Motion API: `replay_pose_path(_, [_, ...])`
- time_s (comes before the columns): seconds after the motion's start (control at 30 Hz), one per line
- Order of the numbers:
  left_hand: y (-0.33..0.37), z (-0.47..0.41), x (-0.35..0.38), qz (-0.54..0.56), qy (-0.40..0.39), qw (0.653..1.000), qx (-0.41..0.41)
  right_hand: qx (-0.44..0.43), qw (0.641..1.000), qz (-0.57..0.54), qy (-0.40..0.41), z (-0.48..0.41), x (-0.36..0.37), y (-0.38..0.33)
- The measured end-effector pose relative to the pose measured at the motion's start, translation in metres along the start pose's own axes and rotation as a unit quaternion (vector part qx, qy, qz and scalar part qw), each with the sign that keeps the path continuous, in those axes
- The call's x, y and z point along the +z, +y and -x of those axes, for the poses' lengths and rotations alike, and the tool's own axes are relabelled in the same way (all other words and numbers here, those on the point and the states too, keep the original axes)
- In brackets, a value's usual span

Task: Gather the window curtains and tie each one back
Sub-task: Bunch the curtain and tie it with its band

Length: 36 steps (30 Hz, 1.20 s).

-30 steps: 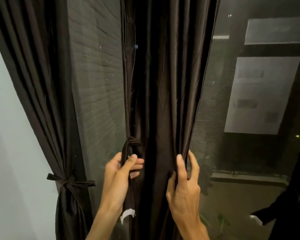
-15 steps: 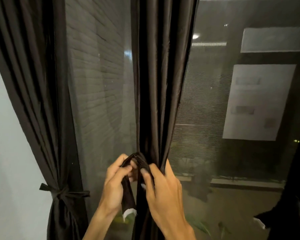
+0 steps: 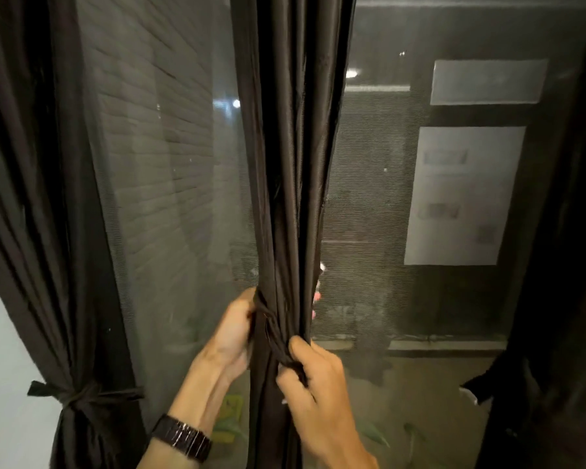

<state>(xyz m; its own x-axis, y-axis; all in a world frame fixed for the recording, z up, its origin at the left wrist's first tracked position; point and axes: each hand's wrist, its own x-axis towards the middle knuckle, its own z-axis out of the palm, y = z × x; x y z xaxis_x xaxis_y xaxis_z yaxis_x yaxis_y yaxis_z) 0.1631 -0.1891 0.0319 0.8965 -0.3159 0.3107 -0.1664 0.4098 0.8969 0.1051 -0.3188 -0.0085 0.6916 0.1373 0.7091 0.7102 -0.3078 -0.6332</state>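
Note:
A dark brown middle curtain [image 3: 288, 164] hangs bunched into a narrow column in front of the window. A matching fabric tie-back strap [image 3: 274, 336] runs diagonally across its front. My left hand [image 3: 232, 336] reaches around the curtain's left side, its fingertips showing behind the right edge. My right hand [image 3: 313, 377] pinches the strap's lower end at the front. The left curtain [image 3: 44, 198] is gathered and tied with a knotted tie-back [image 3: 78, 394]. A third dark curtain [image 3: 562, 265] hangs at the right edge.
Behind the curtains is a mesh window screen [image 3: 170, 198] with a brick wall and pale reflected panels [image 3: 464, 194] beyond. A white wall [image 3: 4, 384] borders the left. A dark watch [image 3: 183, 438] sits on my left wrist.
The middle curtain has been squeezed narrower. My left hand has gone around behind it, and my right hand has pulled the strap across the front and down.

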Motion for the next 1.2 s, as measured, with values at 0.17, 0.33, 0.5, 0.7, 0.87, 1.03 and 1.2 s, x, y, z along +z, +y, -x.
replay_pose_path(0.17, [-0.011,0.013,-0.006,0.049,-0.072,0.996,0.006,0.050,0.997,-0.051,0.005,-0.003,-0.009,0.002])
replay_pose_path(0.33, [-0.018,0.011,0.004,-0.073,0.034,0.995,0.054,0.026,0.995,-0.096,0.027,0.015,-0.042,0.009])
replay_pose_path(0.5, [-0.012,0.022,0.008,-0.023,-0.015,0.999,0.041,0.122,0.986,-0.088,0.070,-0.002,-0.060,0.028])
replay_pose_path(0.7, [-0.013,0.028,0.007,0.027,0.017,0.999,0.034,0.081,0.993,-0.078,-0.027,-0.002,-0.042,0.028])
replay_pose_path(0.87, [-0.009,0.036,0.003,0.048,-0.021,0.998,0.021,-0.049,0.996,-0.075,-0.015,-0.004,-0.031,0.017])
replay_pose_path(1.03, [-0.004,0.038,0.003,0.053,-0.011,0.998,0.020,-0.199,0.977,0.074,0.037,-0.007,-0.044,0.014])
replay_pose_path(1.2, [-0.006,0.034,0.011,0.048,0.068,0.995,0.047,-0.266,0.947,0.167,0.062,-0.010,-0.054,-0.004])
